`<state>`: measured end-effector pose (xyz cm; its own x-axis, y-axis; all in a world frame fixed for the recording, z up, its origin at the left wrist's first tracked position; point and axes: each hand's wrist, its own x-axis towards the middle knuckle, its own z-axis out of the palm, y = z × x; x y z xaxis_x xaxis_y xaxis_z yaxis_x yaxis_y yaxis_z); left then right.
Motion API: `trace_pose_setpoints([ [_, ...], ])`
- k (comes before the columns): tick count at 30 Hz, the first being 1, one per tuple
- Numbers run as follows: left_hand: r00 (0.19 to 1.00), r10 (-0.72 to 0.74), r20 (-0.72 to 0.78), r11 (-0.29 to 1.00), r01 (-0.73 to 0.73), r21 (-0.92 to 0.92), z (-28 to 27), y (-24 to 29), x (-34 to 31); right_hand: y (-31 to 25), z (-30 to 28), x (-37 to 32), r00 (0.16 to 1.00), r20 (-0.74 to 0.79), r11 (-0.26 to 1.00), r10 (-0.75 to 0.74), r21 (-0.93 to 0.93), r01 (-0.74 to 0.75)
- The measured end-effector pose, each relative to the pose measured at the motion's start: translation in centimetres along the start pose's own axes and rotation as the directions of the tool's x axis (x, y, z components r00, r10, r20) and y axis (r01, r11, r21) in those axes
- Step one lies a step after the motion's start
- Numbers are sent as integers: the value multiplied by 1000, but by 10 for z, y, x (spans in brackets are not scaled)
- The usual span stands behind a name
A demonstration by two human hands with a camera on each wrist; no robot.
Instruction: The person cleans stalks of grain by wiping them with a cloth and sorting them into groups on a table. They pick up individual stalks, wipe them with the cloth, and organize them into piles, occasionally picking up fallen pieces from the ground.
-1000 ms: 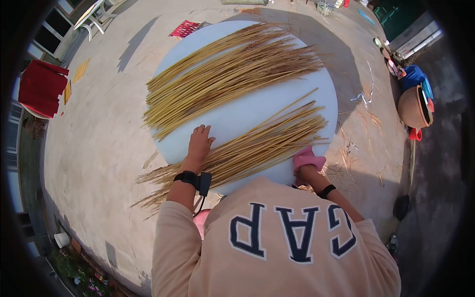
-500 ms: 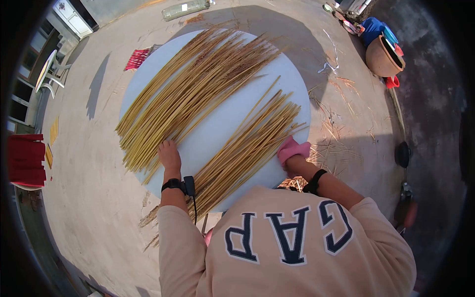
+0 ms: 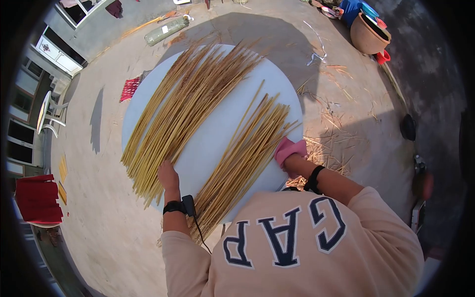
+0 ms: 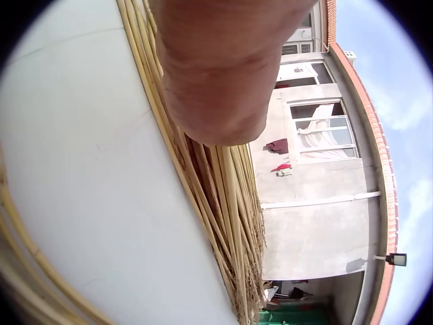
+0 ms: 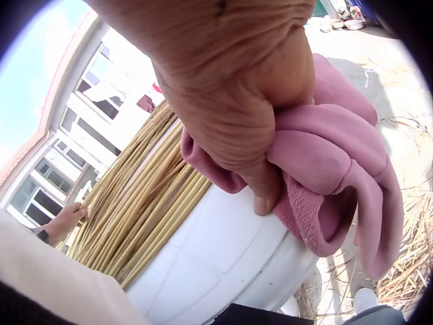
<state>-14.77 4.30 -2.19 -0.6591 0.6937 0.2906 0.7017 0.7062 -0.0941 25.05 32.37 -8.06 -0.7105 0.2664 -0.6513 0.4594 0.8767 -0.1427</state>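
Note:
My left hand (image 3: 168,175) is at the near cut ends of the larger bundle of dry stalks (image 3: 170,119), its fingers curled on the stalks at the bundle's inner edge. In the left wrist view a thumb or finger (image 4: 216,81) covers part of these stalks (image 4: 223,196). My right hand (image 5: 230,101) grips a bunched pink cloth (image 5: 325,156), smooth outside with a fuzzy underside, at the right edge of the round white table (image 3: 208,148). Between my arms lies a second, smaller bundle of stalks (image 3: 242,153), its brushy tips toward my body.
Loose straw (image 3: 331,153) litters the concrete right of the table. A clay pot (image 3: 368,34) with a red cup (image 3: 382,57) stands farther off. At the left are a red cloth-covered seat (image 3: 37,198) and a white table (image 3: 47,114). A wrapped roll (image 3: 166,31) lies beyond.
My left hand has moved from above the smaller bundle to the near ends of the larger one. The head view has turned left. My right hand keeps the pink cloth at the table's edge.

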Motion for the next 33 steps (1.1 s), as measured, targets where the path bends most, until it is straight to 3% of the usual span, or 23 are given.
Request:
trace_pose_setpoints([
  [2,978,-14,206,968,65,-242,-27,5,2,8,10,9,1000,0,999,-26,-43,26],
  [4,981,61,183,963,-9,-270,-35,4,3,16,21,18,998,17,994,-56,-89,58],
  [6,885,24,464,717,308,-625,-55,10,3,31,41,35,988,88,971,-125,-193,140],
  [7,867,43,496,590,378,-713,-60,12,3,38,51,43,975,139,945,-172,-255,203],
  [8,871,40,489,591,374,-715,-68,16,4,33,43,29,976,131,944,-174,-260,203],
  [9,817,59,574,493,476,-728,-82,23,3,25,26,-2,983,-143,972,-114,189,140],
  [10,754,87,651,390,576,-719,-98,30,2,16,5,-33,935,-349,780,60,601,174],
  [12,730,110,674,357,604,-712,-126,47,2,30,-1,-60,952,-264,601,157,790,120],
  [13,720,136,681,324,617,-717,-132,52,2,26,-23,-89,940,-186,317,286,944,91],
  [15,711,178,680,274,628,-729,-147,67,3,44,-44,-127,935,-185,-12,304,980,197],
  [17,731,208,649,243,604,-759,-162,86,7,61,-60,-153,890,-263,-381,373,831,405],
  [18,747,237,621,206,586,-784,-170,97,10,63,-71,-169,797,-366,-396,481,720,570],
  [20,754,302,583,190,552,-812,-190,123,19,56,-114,-201,776,-490,-469,396,619,630],
  [21,780,343,524,183,491,-852,-197,138,23,45,-136,-214,759,-501,-457,417,606,651],
  [23,803,429,414,230,346,-910,-217,172,35,18,-175,-226,756,-598,-369,267,661,653],
  [25,796,514,321,244,223,-944,-235,211,43,-4,-194,-217,816,-533,-185,222,799,572],
  [26,783,567,255,260,124,-958,-246,232,44,-26,-209,-219,899,-395,-182,186,886,427],
  [27,765,607,214,343,-9,-939,-261,252,44,-57,-228,-224,811,-531,-196,244,793,578],
  [28,780,622,69,323,-175,-930,-247,268,40,-71,-232,-211,779,-554,-339,293,702,626],
  [29,796,605,-33,222,-208,-953,-250,283,37,-74,-233,-196,749,-571,-471,337,586,659],
  [30,809,574,-128,122,-238,-964,-252,293,36,-72,-235,-185,735,-580,-465,351,574,674],
  [32,791,608,-68,203,-238,-950,-257,291,39,-66,-242,-175,597,-587,-500,548,342,795],
  [33,779,627,7,288,-223,-931,-258,287,39,-57,-244,-175,587,-590,-495,555,332,803],
])
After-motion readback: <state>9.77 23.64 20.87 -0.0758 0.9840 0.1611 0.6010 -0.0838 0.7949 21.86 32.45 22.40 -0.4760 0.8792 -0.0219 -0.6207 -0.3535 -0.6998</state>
